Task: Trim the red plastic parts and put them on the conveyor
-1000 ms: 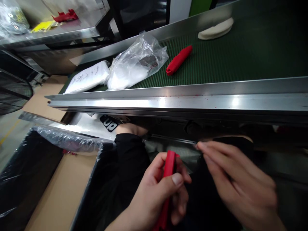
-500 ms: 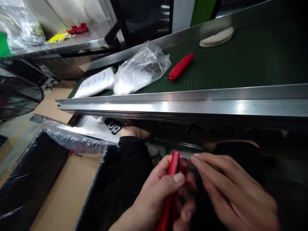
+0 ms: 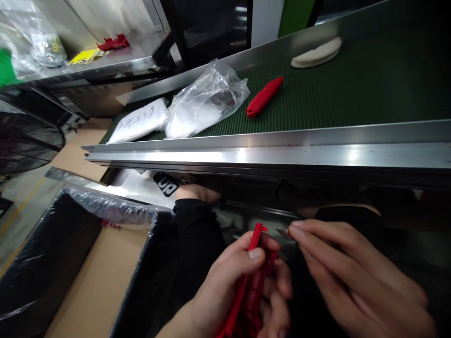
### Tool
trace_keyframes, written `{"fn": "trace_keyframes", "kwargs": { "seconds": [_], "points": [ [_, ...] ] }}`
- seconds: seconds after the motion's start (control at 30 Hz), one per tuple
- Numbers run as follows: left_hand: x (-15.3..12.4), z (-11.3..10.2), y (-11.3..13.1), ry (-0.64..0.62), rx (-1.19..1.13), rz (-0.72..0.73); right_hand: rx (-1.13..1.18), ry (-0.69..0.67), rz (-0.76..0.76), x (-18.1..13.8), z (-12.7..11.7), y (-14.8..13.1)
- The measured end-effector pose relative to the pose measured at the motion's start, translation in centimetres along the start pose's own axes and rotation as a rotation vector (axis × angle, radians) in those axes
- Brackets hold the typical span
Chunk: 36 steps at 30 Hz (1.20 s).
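Below the near edge of the conveyor (image 3: 352,94), the left hand (image 3: 229,272) has its fingers curled closed around one red part (image 3: 252,293), and the small nub (image 3: 264,228) at its tip suggests this piece is unfinished; the right hand (image 3: 345,267) pinches a single thin tool (image 3: 283,233) in its fingers, apart from the part and too blurred to identify. On the conveyor lie two plastic bags (image 3: 207,103), one pale curved piece (image 3: 317,53) and one red handle (image 3: 265,97), untouched by either hand.
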<state>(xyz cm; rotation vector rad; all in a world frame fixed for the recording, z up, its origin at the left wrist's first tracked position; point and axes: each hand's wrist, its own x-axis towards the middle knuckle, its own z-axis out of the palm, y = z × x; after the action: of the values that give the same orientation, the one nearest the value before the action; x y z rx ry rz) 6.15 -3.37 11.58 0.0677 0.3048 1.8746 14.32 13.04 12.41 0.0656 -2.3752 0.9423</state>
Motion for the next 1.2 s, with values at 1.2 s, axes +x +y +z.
{"fn": "trace_keyframes", "kwargs": {
  "seconds": [1.2],
  "points": [
    [-1.3,2.1,1.0,0.370,-0.207,-0.226,-0.161,-0.070,-0.177,-0.2,-0.5,1.4]
  ]
}}
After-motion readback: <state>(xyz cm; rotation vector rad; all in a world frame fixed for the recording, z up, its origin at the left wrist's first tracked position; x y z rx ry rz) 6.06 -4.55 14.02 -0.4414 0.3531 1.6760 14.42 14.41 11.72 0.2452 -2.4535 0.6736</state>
